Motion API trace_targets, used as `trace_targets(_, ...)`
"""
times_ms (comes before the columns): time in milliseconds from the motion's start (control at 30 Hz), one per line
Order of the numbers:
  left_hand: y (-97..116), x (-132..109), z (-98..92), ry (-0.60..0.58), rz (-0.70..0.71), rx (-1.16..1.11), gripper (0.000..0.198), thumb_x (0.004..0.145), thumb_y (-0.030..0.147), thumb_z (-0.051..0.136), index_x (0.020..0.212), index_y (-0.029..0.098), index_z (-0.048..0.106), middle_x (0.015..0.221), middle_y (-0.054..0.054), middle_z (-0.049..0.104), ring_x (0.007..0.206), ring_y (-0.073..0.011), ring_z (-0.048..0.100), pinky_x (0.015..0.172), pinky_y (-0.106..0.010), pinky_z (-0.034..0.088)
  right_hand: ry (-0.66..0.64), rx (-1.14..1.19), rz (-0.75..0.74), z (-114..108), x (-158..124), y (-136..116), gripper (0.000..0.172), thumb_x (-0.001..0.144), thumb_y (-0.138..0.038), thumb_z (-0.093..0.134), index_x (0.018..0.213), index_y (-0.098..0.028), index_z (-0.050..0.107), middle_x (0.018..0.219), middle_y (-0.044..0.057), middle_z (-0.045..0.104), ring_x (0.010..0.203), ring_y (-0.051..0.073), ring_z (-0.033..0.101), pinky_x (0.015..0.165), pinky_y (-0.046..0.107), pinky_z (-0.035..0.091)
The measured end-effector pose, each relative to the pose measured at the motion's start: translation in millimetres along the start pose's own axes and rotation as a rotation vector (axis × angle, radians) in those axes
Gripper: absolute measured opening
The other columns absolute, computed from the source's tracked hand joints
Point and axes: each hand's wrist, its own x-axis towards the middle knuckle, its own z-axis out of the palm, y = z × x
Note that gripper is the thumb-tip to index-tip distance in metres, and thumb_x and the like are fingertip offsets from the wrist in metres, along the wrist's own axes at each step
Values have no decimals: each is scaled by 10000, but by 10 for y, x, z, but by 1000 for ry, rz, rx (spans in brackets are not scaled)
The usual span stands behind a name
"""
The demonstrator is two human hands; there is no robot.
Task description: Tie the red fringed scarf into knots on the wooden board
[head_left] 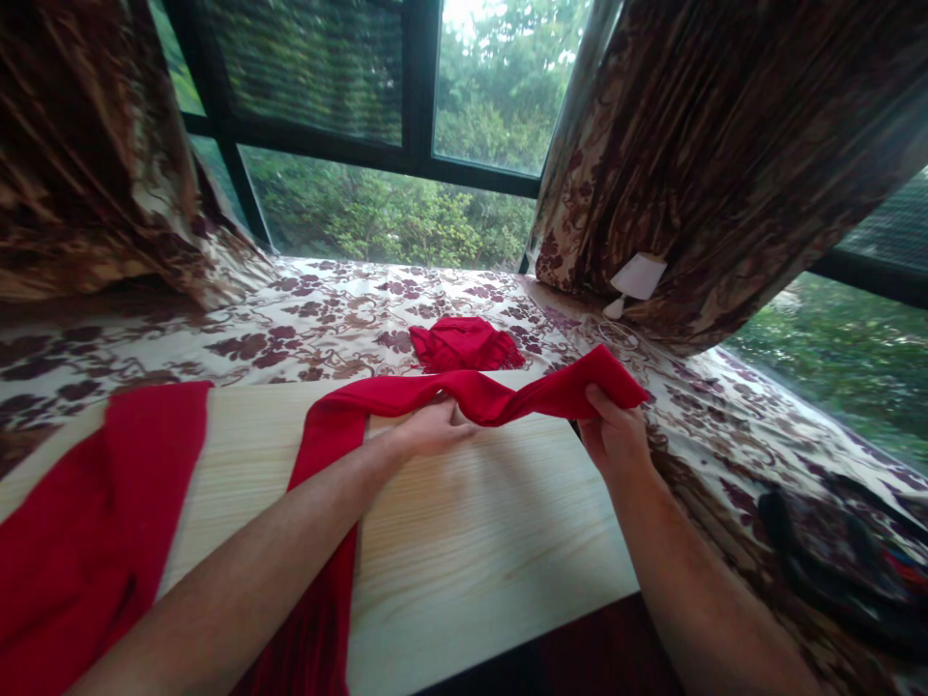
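Note:
A long strip of red scarf [398,391] stretches raised above a pale wooden board, twisted along its length. My right hand [615,430] is closed on its right end, which sticks up folded past the thumb. Under the middle of the strip, my left hand [427,428] has thumb and fingers apart; its fingertips touch the cloth and are partly hidden by it. Left of that hand the scarf drops toward me over the board, partly behind my left forearm. Another wide red cloth [137,483] lies on the board's left side.
The pale wooden board [478,522] lies in front of me. Behind it a bunched red fringed cloth [468,343] rests on a flowered bedcover [326,290]. A small white lamp [638,276] stands at the back right by the curtain [688,145]. Dark items [833,551] lie at right.

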Motion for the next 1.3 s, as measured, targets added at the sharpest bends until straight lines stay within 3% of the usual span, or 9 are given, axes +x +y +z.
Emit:
trace_targets(133,39,72,-13,80,52,-461,379,680,307,679,1028,169,626,1095,-86,713,1055,-268,642,961,-361,491,31,-132,-105,-149,-318,102,290,606,-219,870,822,-201,678,767,-36,707,686,155,661,697,322,596)
trace_targets(233,76,93,-23,111,-76,-796,320,656,261,640,957,177,572,977,-71,710,901,-219,679,835,-349,541,-135,-405,-192,-196,-691,95,238,687,-222,824,879,-224,684,770,-19,679,673,165,625,644,305,564)
trace_targets(433,166,124,-124,176,-187,-920,250,692,280,682,821,211,479,598,59,522,421,-79,459,371,-181,293,-974,-715,-350,1,-1377,68,185,737,-206,702,855,-237,563,909,59,630,797,204,589,675,324,506)
trace_targets(600,201,176,-187,176,-272,-838,266,696,284,722,781,207,482,569,50,521,428,-96,487,384,-197,305,-1447,-844,-348,184,-1550,120,293,748,-396,738,943,-239,586,1037,80,651,992,245,597,887,387,502)
trace_targets(700,170,179,-206,188,-298,-745,313,679,298,766,837,206,511,590,46,543,446,-103,502,403,-200,303,-1457,-844,-321,242,-1539,103,354,765,-491,740,980,-240,612,1082,83,659,995,239,608,902,382,506)
trace_targets(833,85,149,-213,169,-343,-606,378,695,422,799,898,201,570,617,29,580,449,-105,492,401,-207,254,-1266,-959,-382,315,-1413,174,46,890,-271,633,885,-225,634,981,56,692,893,195,626,840,336,508)
trace_targets(933,58,113,-210,140,-366,-740,448,747,612,720,839,189,607,613,-2,596,485,-128,531,425,-224,322,-1230,-1038,-511,449,-1165,308,166,917,-119,527,900,-206,667,986,59,718,929,187,637,884,325,498)
trace_targets(1133,88,-139,-173,253,-494,-1028,579,847,741,488,834,173,601,573,-1,547,461,-115,489,456,-230,394,-1328,-1276,-620,986,-511,474,354,835,-33,533,1108,-200,684,1219,68,689,1032,176,666,866,253,503)
trace_targets(1300,74,-592,-57,290,-526,-856,597,847,738,469,914,168,634,676,-33,637,545,-141,578,528,-247,451,-1590,-1533,-636,1385,-247,532,386,771,-95,617,1147,-161,674,1177,100,708,932,232,706,730,266,515)
